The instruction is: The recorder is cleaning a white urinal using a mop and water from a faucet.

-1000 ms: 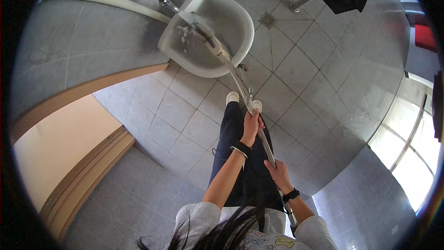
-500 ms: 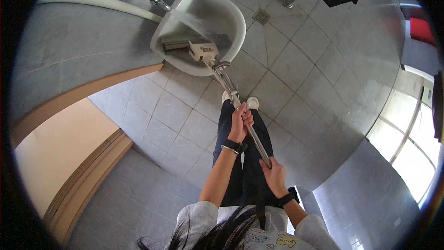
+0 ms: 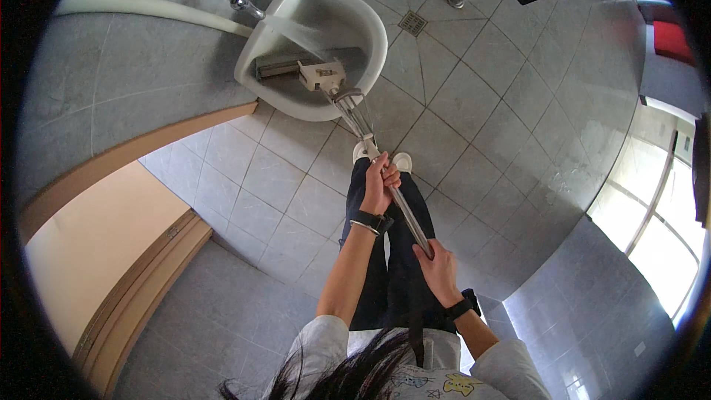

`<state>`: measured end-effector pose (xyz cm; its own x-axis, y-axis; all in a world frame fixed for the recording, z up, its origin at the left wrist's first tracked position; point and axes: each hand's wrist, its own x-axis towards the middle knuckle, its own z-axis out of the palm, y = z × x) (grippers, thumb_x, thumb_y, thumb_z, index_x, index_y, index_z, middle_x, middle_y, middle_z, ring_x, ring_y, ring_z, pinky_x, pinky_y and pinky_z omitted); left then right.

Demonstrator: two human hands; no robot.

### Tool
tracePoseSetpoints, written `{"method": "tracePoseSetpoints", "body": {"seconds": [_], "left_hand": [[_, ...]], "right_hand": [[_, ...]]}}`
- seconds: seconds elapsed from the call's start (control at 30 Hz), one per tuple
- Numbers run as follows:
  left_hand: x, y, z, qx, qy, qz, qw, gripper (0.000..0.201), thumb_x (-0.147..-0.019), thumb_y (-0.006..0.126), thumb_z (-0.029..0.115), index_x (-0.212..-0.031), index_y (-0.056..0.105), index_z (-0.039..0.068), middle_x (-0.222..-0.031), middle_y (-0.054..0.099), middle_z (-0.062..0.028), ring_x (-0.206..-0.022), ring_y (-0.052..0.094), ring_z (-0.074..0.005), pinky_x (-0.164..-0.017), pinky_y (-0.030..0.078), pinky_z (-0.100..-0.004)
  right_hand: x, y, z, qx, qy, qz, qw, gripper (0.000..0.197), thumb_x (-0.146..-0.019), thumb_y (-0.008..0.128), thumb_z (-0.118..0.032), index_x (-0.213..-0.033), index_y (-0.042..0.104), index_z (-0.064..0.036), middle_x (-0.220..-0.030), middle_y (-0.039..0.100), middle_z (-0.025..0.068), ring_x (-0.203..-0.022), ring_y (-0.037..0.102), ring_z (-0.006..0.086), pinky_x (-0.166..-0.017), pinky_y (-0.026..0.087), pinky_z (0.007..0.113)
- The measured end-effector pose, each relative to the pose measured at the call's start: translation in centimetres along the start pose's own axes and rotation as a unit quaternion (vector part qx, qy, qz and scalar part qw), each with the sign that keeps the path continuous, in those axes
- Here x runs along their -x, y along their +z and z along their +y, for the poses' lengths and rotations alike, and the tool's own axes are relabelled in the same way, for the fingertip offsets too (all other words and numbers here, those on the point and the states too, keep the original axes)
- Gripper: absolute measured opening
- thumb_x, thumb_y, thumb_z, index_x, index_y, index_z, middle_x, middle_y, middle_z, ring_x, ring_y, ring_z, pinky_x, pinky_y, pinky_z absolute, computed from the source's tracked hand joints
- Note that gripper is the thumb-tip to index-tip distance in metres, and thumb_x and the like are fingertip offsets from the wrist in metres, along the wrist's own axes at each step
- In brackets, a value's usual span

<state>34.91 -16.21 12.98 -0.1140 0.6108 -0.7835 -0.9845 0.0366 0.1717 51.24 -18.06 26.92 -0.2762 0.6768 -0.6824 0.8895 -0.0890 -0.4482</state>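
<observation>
**Both hands closed on the mop handle, head in the basin**

From the head camera, your left hand [image 3: 379, 184] is clenched around the mop handle [image 3: 400, 207] at its middle, fingers wrapped fully over the metal pole. Your right hand [image 3: 440, 272] grips the handle's near end, fingers curled shut around it. Your left forearm reaches further forward, your right stays bent and closer to your body; each wrist wears a dark band. The handle's long axis runs from your right hand up and to the left, away from you, ending at the flat mop head [image 3: 300, 70], which lies inside the white basin [image 3: 370, 44] under water running from the tap [image 3: 244, 6]. You stand on the grey tiled floor [image 3: 474, 126], just beside the basin.
</observation>
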Motion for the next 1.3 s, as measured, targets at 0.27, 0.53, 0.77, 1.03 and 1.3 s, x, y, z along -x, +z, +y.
{"method": "tracePoseSetpoints", "body": {"seconds": [0.27, 0.53, 0.77, 1.03, 1.3], "left_hand": [[-0.1, -0.3, 0.2, -0.004, -0.009, 0.010, 1.000, 0.027, -0.086, 0.048, 0.028, -0.066, 0.035, 0.015, -0.050, 0.026, 0.0076, -0.042, 0.025, -0.0033, -0.042, 0.025, -0.0198], [0.0, -0.3, 0.1, 0.006, -0.008, 0.022, 1.000, 0.025, -0.085, 0.049, 0.026, -0.067, 0.037, 0.015, -0.051, 0.027, 0.0072, -0.042, 0.027, -0.0040, -0.042, 0.027, -0.0200], [0.1, -0.3, 0.4, -0.001, -0.005, 0.026, 1.000, 0.025, -0.085, 0.049, 0.026, -0.067, 0.036, 0.015, -0.051, 0.029, 0.0073, -0.043, 0.028, -0.0038, -0.043, 0.028, -0.0196], [0.1, -0.4, 0.4, -0.043, 0.013, 0.062, 0.997, 0.025, -0.085, 0.052, 0.027, -0.068, 0.037, 0.017, -0.052, 0.028, 0.0081, -0.043, 0.028, -0.0030, -0.041, 0.026, -0.0193], [1.3, -0.6, 1.0, -0.115, 0.059, 0.146, 0.981, 0.020, -0.082, 0.057, 0.022, -0.074, 0.040, 0.014, -0.054, 0.033, 0.0067, -0.043, 0.034, -0.0045, -0.040, 0.036, -0.0222]], "right_hand": [[-0.1, 0.2, -0.4, -0.003, 0.006, -0.004, 1.000, 0.027, -0.080, 0.057, -0.028, -0.076, 0.052, -0.0016, -0.057, 0.052, 0.0151, -0.050, 0.054, 0.0290, -0.045, 0.039, 0.035], [0.0, 0.1, -0.3, -0.021, -0.006, 0.005, 1.000, 0.028, -0.079, 0.058, -0.027, -0.075, 0.051, -0.0004, -0.056, 0.051, 0.0160, -0.051, 0.053, 0.0302, -0.045, 0.038, 0.035], [-0.2, 0.1, -0.5, -0.029, 0.009, -0.016, 0.999, 0.026, -0.079, 0.058, -0.025, -0.075, 0.051, -0.0002, -0.056, 0.052, 0.0167, -0.051, 0.054, 0.0319, -0.045, 0.039, 0.036], [-0.1, 0.4, -1.0, -0.017, 0.000, -0.033, 0.999, 0.026, -0.081, 0.055, -0.024, -0.078, 0.047, -0.0002, -0.059, 0.053, 0.0192, -0.058, 0.056, 0.0359, -0.047, 0.040, 0.041], [0.3, 1.1, -1.3, -0.067, 0.003, -0.083, 0.994, 0.029, -0.084, 0.052, -0.028, -0.077, 0.044, -0.0010, -0.056, 0.051, 0.0186, -0.055, 0.054, 0.0369, -0.045, 0.038, 0.041]]}}
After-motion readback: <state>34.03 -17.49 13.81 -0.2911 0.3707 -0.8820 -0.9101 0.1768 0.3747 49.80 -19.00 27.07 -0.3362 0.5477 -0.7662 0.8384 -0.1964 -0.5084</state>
